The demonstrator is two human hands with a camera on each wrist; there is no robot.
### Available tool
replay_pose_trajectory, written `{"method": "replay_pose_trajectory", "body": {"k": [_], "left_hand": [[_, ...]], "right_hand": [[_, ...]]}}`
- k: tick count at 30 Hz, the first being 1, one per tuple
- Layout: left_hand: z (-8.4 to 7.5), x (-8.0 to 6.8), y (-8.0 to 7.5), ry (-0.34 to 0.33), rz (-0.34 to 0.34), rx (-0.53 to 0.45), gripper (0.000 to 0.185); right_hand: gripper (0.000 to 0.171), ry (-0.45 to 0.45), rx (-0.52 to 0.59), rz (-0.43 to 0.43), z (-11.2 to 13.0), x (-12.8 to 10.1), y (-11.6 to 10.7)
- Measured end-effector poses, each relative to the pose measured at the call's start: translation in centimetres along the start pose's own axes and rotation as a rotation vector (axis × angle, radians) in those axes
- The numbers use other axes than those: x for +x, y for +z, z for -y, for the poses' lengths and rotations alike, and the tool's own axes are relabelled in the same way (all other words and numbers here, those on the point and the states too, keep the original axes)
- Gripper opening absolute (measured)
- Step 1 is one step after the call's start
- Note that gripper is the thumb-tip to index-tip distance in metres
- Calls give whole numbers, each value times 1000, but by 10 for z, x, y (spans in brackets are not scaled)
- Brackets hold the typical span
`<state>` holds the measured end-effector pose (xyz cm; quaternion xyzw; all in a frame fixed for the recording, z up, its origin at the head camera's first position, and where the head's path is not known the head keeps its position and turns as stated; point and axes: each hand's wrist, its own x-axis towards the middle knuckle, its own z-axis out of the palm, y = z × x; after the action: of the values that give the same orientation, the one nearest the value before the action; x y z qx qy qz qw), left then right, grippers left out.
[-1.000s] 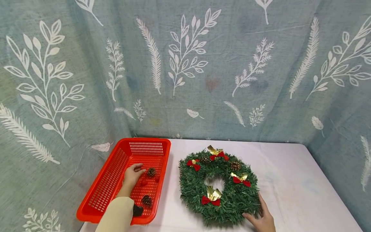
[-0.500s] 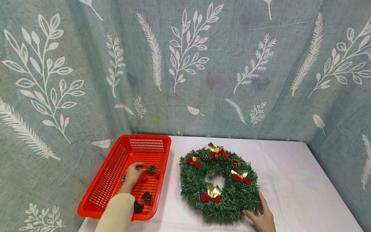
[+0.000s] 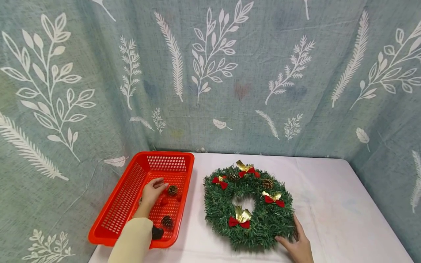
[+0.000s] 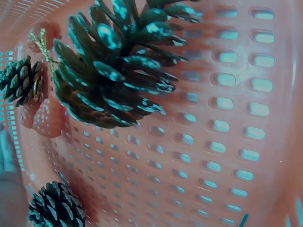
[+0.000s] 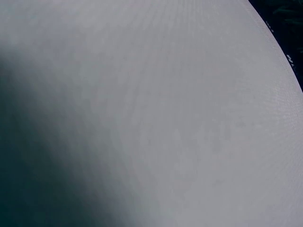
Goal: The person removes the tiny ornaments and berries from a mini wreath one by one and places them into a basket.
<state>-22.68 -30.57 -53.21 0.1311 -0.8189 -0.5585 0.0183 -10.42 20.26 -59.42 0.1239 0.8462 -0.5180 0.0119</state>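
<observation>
My left hand (image 3: 152,193) is inside the red plastic basket (image 3: 190,171), fingers close to a pine cone (image 3: 172,190); nothing clearly shows between them. A sliver of this hand (image 4: 9,184) appears at the left edge of the left wrist view, near red berry-like ornaments (image 4: 49,118) and a large dark pine cone (image 4: 109,71). My right hand (image 3: 298,243) holds the lower right edge of a green wreath (image 3: 263,226), thumb and forefinger spread along it, other fingers out of sight. Red bows (image 3: 239,222) with gold ribbon and pine cones decorate the wreath.
Another pine cone (image 3: 167,221) and a black item (image 3: 157,233) lie at the basket's near end, the latter partly behind the sleeve (image 3: 131,237). A white cloth (image 3: 342,219) covers the table. Patterned curtains (image 3: 210,138) hang behind and at both sides.
My left hand has risen slightly toward the far end within the basket, its fingertips now nearer together. The right hand stays at the wreath's edge. The head view has tilted a little.
</observation>
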Motion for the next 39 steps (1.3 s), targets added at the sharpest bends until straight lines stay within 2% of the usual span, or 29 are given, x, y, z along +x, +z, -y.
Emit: {"method": "replay_pose_trajectory", "body": {"k": [8, 19, 28, 32, 39], "left_hand": [[-10, 4, 2, 2, -25, -81, 60], [-29, 5, -4, 47, -55, -157, 55], [-53, 4, -1, 131, 47, -101, 63], [-66, 6, 4, 160, 64, -130, 63], [-90, 10, 17, 181, 48, -237, 54]], "right_hand": [[113, 20, 3, 14, 2, -1, -1], [112, 21, 7, 21, 3, -1, -2], [113, 48, 18, 43, 5, 0, -3], [113, 46, 13, 39, 5, 0, -3], [112, 42, 12, 33, 3, 0, -2]]}}
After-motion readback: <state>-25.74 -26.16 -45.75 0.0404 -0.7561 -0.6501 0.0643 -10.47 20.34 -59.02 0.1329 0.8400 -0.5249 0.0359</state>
